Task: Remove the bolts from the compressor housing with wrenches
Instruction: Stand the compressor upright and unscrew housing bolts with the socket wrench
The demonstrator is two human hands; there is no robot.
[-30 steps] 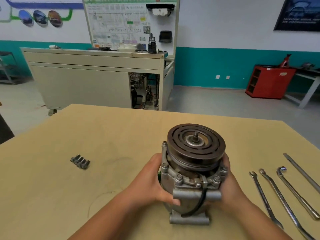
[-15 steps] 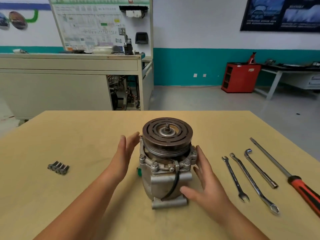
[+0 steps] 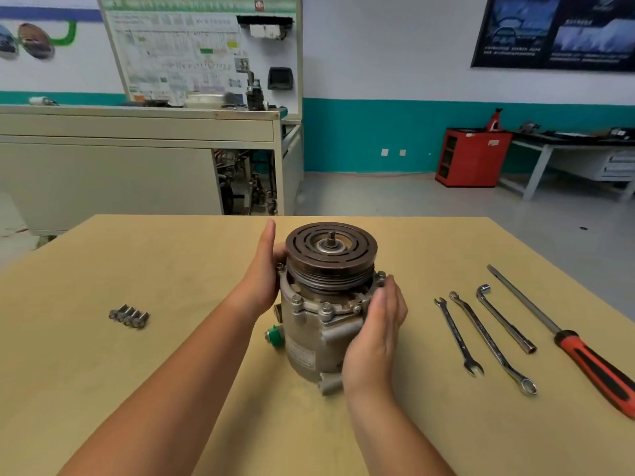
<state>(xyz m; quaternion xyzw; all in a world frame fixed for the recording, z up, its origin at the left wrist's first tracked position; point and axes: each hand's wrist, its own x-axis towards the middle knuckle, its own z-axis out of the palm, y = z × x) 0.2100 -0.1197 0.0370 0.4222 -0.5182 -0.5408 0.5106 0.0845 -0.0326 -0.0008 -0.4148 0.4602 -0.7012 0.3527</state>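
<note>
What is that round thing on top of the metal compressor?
A dark slotted disc sits on the compressor, with a short threaded shaft poking up from its centre. Whatever lies beneath the disc is covered, and the right hand hides the compressor's right side.

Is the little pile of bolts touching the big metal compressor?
Apart. The head view shows bare table between the bolts and the compressor.

compressor point(image 3: 311, 328) stands upright on the tabletop point(image 3: 189, 269), left hand point(image 3: 264, 273) and right hand point(image 3: 374, 324) pressed open-palmed on its sides. loose bolts point(image 3: 129, 316) left, wrenches point(image 3: 457, 335) right.
</note>
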